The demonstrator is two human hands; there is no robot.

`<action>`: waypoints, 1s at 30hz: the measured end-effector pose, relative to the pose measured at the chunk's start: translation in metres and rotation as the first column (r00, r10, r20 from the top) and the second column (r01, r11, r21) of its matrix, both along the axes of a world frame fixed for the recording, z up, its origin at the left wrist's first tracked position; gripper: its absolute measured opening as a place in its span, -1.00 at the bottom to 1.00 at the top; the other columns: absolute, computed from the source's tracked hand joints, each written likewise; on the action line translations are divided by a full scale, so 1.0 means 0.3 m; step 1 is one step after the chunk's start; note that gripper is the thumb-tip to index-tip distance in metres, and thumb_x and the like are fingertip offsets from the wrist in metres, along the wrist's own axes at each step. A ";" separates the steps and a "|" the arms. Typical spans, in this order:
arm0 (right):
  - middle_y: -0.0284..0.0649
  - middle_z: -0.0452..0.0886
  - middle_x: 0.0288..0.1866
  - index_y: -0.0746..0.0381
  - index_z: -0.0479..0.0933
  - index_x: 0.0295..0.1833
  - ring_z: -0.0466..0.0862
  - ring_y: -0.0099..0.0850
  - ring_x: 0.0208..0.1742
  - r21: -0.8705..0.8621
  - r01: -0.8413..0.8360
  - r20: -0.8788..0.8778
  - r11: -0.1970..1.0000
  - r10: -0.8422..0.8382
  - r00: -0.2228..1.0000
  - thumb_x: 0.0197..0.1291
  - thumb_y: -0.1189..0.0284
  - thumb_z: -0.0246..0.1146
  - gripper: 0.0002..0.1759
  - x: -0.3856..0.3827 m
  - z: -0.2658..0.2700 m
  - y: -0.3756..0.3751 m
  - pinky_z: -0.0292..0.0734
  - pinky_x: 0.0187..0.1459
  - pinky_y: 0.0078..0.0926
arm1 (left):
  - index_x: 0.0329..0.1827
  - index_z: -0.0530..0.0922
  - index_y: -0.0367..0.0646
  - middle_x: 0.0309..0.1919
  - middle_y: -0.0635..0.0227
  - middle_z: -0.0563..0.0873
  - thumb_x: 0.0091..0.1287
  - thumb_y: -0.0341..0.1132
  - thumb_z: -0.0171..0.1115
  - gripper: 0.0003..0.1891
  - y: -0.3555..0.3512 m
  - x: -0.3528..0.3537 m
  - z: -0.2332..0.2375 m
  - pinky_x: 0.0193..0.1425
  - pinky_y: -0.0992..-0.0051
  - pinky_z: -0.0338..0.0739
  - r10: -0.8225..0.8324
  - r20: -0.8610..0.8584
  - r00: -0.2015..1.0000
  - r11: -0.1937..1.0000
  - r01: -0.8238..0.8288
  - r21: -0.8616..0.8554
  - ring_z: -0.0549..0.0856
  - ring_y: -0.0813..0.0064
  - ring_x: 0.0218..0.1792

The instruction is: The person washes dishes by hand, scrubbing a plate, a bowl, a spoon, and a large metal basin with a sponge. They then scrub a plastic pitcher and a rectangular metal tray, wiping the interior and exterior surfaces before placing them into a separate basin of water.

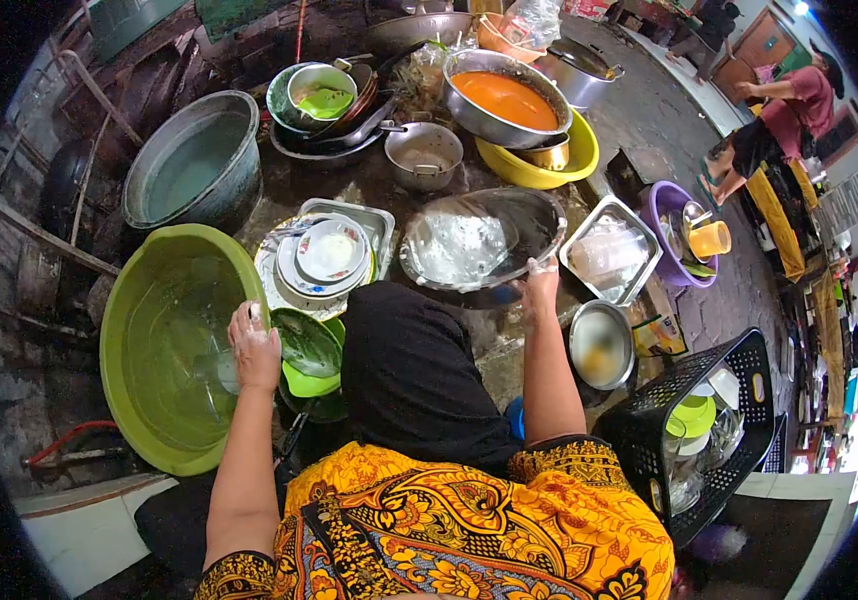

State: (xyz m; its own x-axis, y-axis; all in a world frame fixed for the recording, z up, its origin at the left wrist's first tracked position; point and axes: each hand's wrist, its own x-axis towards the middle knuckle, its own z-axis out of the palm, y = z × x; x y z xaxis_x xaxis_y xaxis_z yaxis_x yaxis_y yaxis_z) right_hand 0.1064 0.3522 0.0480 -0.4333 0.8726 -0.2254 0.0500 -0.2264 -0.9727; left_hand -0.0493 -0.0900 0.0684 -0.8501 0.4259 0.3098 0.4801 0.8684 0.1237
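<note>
My left hand (254, 347), wet with suds, is closed over the right rim of a large green tub (121, 350) that holds some water. With my right hand (539, 283) I grip the lower right rim of a dark oval basin (534, 225), tilted and with white suds inside. Stacked plates (332, 250) lie on a metal tray (381, 228) between the two. Beside my left hand sits a dark green bowl (307, 343) over a bright green one (311, 382). A metal tray (571, 250) and a round metal pan (601, 345) are right of my right hand.
Behind are a grey tub of water (189, 160), a pot (424, 155), and a basin of orange liquid (509, 98) above a yellow basin (584, 150). Rightward are a purple basin (664, 235) and a black crate of dishes (639, 440). A person (799, 110) stands farther back.
</note>
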 end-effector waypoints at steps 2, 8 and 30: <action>-0.21 0.41 -0.09 0.10 0.18 0.23 0.50 -0.36 -0.24 -0.045 0.023 -0.061 0.999 -0.025 0.998 0.21 0.59 0.03 -0.53 0.048 -0.070 0.031 0.60 -0.44 -0.24 | 0.18 0.32 -0.30 0.19 0.12 0.32 0.11 -0.37 0.21 -0.46 -0.002 -0.004 -0.006 0.34 0.22 0.15 -0.007 -0.005 1.000 1.000 0.007 0.006 0.28 0.11 0.23; -0.21 0.47 -0.11 0.11 0.22 0.08 0.58 -0.24 -0.25 -0.183 0.119 0.012 0.976 -0.119 0.993 0.21 0.63 0.02 -0.65 0.219 -0.307 0.027 0.64 -0.47 -0.15 | 0.17 0.33 -0.32 0.18 0.10 0.33 0.10 -0.39 0.21 -0.47 0.004 -0.003 0.004 0.34 0.21 0.15 -0.018 0.004 1.000 0.999 0.018 0.028 0.28 0.10 0.23; 0.06 0.51 -0.01 0.39 0.47 0.00 0.55 -0.10 -0.05 0.573 0.057 0.596 0.818 -0.464 0.656 0.00 0.56 0.15 -0.63 0.342 -0.372 0.021 0.42 0.02 -0.32 | 0.25 0.24 -0.28 0.22 0.04 0.29 0.15 -0.38 0.17 -0.43 0.010 -0.013 -0.005 0.34 0.16 0.15 -0.040 0.024 0.999 0.999 0.041 -0.017 0.26 0.00 0.24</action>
State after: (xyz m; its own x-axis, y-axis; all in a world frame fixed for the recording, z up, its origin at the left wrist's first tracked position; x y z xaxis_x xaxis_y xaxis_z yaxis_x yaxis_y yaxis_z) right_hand 0.2090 0.3585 -0.0634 -0.0645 0.9913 0.1149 0.7520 0.1240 -0.6474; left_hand -0.0533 -0.0870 0.0668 -0.8389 0.4653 0.2823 0.5121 0.8505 0.1201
